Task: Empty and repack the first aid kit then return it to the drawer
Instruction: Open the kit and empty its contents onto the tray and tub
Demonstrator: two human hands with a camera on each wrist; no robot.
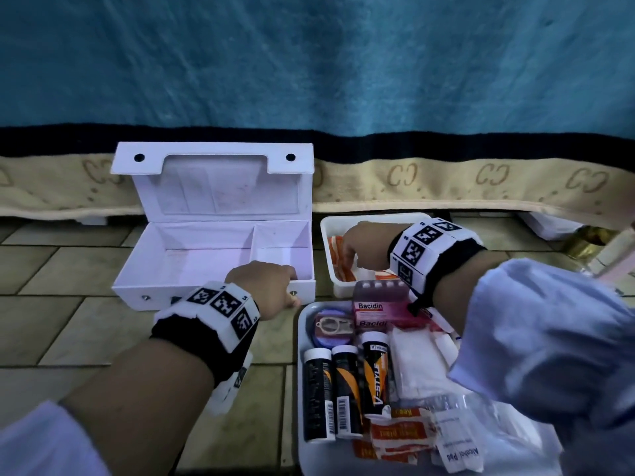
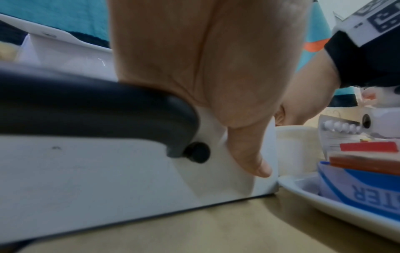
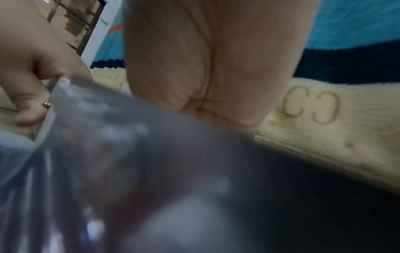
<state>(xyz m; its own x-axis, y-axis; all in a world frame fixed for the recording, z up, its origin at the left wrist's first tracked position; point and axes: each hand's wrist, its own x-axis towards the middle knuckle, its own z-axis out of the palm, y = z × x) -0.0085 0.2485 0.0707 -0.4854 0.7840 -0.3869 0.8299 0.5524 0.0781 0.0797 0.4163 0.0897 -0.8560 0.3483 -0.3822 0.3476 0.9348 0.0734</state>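
The white first aid kit (image 1: 192, 259) stands open and empty on the tiled floor, its lid leaning back. My left hand (image 1: 292, 286) grips the kit's front right wall, fingers curled over the rim. In the left wrist view its thumb (image 2: 249, 150) presses on the kit's front face (image 2: 86, 179), beside the dark handle (image 2: 86, 106). My right hand (image 1: 352, 257) reaches down into a small white tray (image 1: 378, 219) and its fingers meet orange-and-white packets (image 1: 338, 262). Whether it holds one is hidden. In the right wrist view only the palm (image 3: 216, 59) shows, above a blurred blister pack (image 3: 129, 154).
A larger white tray (image 1: 304, 324) lies in front, with three black-and-orange tubes (image 1: 343, 389), a pink Bacidin box (image 1: 374, 312), gauze (image 1: 419, 365), plasters (image 1: 398, 438) and alcohol pads (image 1: 460, 451). A blue blanket with a beige border (image 1: 481, 180) hangs behind. Bottles (image 1: 591, 245) stand at the far right.
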